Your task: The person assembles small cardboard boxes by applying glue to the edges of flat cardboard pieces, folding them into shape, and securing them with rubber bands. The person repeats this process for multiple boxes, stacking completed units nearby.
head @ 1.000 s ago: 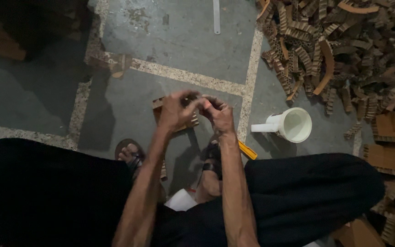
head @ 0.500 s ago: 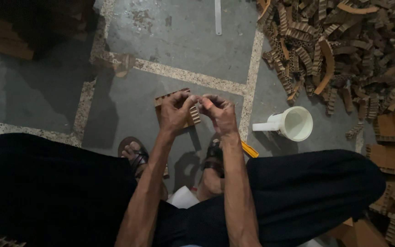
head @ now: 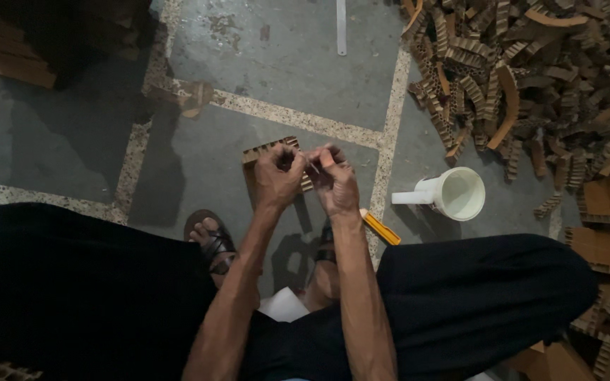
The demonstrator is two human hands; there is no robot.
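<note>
Seated worker's left hand [head: 277,176] and right hand [head: 333,180] pinch a corrugated cardboard strip [head: 266,152] between closed fingertips, steadying it; white jug [head: 457,192] nearby.

Brown corrugated cardboard piece [head: 262,152], ribbed edge showing, held flat above grey floor, partly hidden by fingers.

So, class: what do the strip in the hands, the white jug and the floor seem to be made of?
Strip: brown corrugated cardboard, matte; fluted edge shows. White jug: probably plastic, smooth, slightly glossy. Floor: grey concrete, it seems, worn and stained, with speckled inlaid bands.
</note>
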